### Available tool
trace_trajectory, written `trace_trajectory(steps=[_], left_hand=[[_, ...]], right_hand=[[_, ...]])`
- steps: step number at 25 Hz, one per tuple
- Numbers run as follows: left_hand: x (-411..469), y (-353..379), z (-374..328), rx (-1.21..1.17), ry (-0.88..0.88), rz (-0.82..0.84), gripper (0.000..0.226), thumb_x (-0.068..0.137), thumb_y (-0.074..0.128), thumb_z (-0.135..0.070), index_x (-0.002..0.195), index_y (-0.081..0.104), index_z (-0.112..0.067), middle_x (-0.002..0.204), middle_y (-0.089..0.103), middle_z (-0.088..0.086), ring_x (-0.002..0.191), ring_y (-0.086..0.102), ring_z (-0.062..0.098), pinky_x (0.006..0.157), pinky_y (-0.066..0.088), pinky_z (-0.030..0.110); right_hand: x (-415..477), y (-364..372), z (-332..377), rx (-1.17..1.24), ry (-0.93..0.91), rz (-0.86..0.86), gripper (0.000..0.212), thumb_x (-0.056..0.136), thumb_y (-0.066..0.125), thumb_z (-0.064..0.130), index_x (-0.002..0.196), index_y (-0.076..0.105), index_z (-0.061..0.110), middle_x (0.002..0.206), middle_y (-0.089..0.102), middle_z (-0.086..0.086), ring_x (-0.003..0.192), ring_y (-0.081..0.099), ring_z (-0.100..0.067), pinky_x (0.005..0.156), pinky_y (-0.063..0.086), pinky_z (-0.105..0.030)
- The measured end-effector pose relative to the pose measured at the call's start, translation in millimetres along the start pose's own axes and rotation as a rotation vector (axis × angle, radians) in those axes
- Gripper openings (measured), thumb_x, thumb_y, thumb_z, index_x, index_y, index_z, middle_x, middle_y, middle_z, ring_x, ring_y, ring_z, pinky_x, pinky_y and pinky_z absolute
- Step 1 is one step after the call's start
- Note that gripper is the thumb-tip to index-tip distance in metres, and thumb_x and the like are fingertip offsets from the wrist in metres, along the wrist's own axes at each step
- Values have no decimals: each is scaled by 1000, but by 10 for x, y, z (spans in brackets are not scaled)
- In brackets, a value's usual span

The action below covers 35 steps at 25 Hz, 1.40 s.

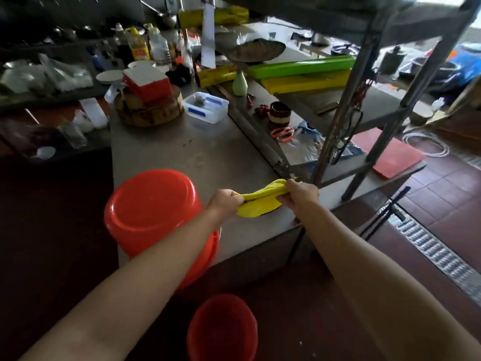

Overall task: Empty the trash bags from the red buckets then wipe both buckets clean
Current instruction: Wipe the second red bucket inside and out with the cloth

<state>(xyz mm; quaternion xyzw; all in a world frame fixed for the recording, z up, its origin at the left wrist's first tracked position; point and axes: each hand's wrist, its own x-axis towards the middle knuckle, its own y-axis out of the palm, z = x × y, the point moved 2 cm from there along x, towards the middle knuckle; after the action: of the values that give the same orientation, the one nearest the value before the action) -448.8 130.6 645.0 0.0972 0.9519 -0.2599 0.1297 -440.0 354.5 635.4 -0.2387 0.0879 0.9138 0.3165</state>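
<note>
Second red bucket [222, 327] on floor, below and nearer than upturned bucket; upturned bucket [153, 212] base-up at near edge of steel surface [208, 152]; just right of upturned bucket, left hand [225, 201] and right hand [302, 195] hold yellow cloth [260, 201] stretched between them; fingers of both hands curled tight on cloth ends; cloth's lower fold touching or just over surface, cannot tell which; beyond upturned bucket, clear plastic box [205, 106]; farther beyond upturned bucket, round wooden block [149, 110] carrying red box [147, 83].
</note>
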Motion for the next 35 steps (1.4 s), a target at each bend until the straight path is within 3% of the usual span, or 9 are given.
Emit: trace_trajectory(steps=[4, 7, 12, 19, 22, 25, 29, 32, 35], left_hand=[[-165, 483, 356, 383, 92, 60, 51, 69, 82, -46, 107, 63, -17, 103, 55, 0, 91, 57, 17, 79, 46, 27], [-283, 683, 527, 605, 223, -2, 36, 82, 73, -23, 113, 58, -13, 111, 53, 9, 102, 58, 29, 84, 46, 31], [-339, 679, 667, 791, 293, 30, 22, 89, 61, -31, 109, 61, -22, 104, 67, 4, 101, 62, 29, 80, 50, 35], [22, 672, 887, 848, 265, 67, 18, 91, 47, -23, 102, 61, -27, 94, 70, 5, 92, 67, 31, 70, 47, 33], [425, 667, 929, 830, 251, -20, 27, 96, 47, -21, 116, 63, -27, 115, 70, 5, 108, 65, 30, 83, 50, 35], [870, 766, 1019, 808, 256, -124, 45, 101, 43, -14, 144, 51, -24, 148, 52, 0, 135, 50, 25, 106, 42, 35], [1020, 1152, 1448, 1008, 156, 63, 55, 99, 39, -11, 152, 36, -27, 161, 30, 1, 147, 28, 27, 113, 31, 40], [784, 1426, 1775, 1002, -14, 184, 64, 95, 47, -19, 154, 30, -32, 163, 25, 3, 148, 24, 29, 116, 25, 46], [701, 1442, 1729, 1020, -11, 200, 64, 95, 49, -24, 155, 29, -32, 162, 27, 4, 147, 25, 29, 117, 22, 47]], right_hand=[[63, -302, -323, 2, 131, -18, 21, 92, 71, 12, 96, 59, -4, 96, 63, -22, 72, 70, -32, 51, 61, -37], [43, -391, -449, -33, 164, -5, 22, 92, 72, 11, 98, 59, -5, 107, 61, -24, 72, 69, -32, 60, 63, -41], [26, -456, -655, -88, 210, -7, 33, 92, 72, 12, 117, 60, -5, 111, 65, -24, 78, 71, -32, 61, 63, -41], [466, -246, -1016, -136, 304, -1, 28, 93, 72, 17, 108, 63, -3, 86, 65, -18, 61, 69, -29, 69, 64, -46], [811, 8, -923, -131, 271, 50, 22, 92, 72, 17, 87, 62, -2, 74, 61, -17, 57, 67, -28, 64, 63, -43], [1242, 218, -856, -135, 239, 134, 27, 97, 64, 14, 74, 57, 3, 68, 54, -14, 56, 59, -25, 58, 56, -36], [1638, 103, -1178, -400, 293, 212, 9, 98, 56, 12, 90, 59, 12, 82, 59, -8, 72, 63, -23, 69, 58, -37], [1706, -82, -1500, -573, 331, 178, 13, 93, 53, 8, 90, 64, 13, 74, 51, -7, 53, 49, -18, 48, 44, -25], [1698, -54, -1501, -699, 264, 175, 12, 94, 55, 14, 95, 66, 15, 81, 56, -9, 62, 53, -22, 56, 49, -33]])
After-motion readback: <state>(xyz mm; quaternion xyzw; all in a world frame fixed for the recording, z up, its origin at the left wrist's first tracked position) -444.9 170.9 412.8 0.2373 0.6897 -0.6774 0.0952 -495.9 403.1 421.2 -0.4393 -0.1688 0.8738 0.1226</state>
